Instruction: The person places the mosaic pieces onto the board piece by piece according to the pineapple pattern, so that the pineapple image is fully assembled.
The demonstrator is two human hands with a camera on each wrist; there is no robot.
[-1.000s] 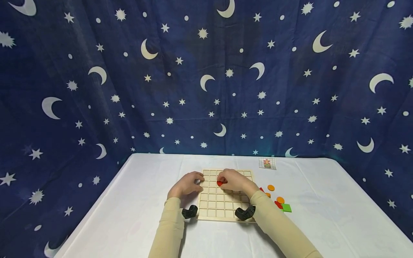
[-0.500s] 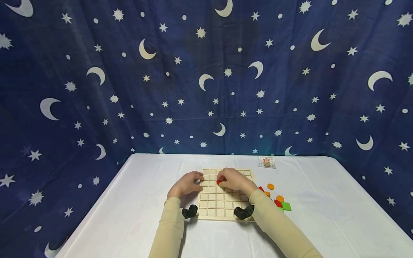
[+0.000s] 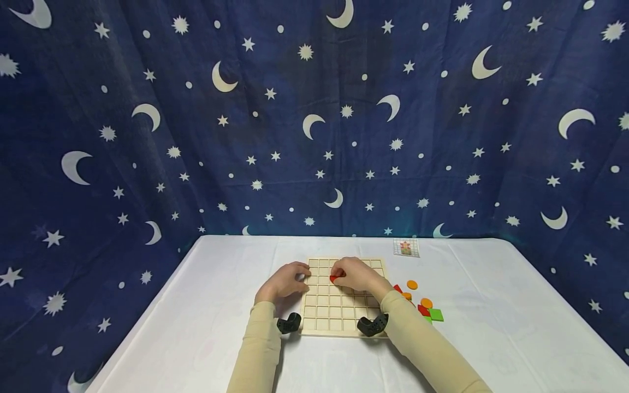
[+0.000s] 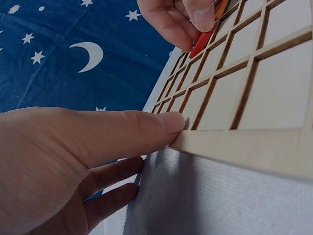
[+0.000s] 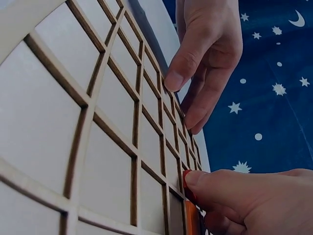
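A pale wooden grid board lies on the table in front of me. My left hand touches its left edge; in the left wrist view the straight thumb rests on the frame and the other fingers are spread apart from it. My right hand reaches over the upper middle of the grid and pinches a small red tile between thumb and fingertips at a cell. Right beside it, an orange piece shows in the right wrist view, partly hidden by the hand. Most of the red tile is covered by my fingers.
Right of the board lie loose orange discs, red pieces and a green square tile, some hidden by my right forearm. A gridded picture card lies at the back. A dark blue curtain hangs behind the table.
The red tile has shifted slightly under my right fingertips and less of it shows. My left hand stays at the board's edge.
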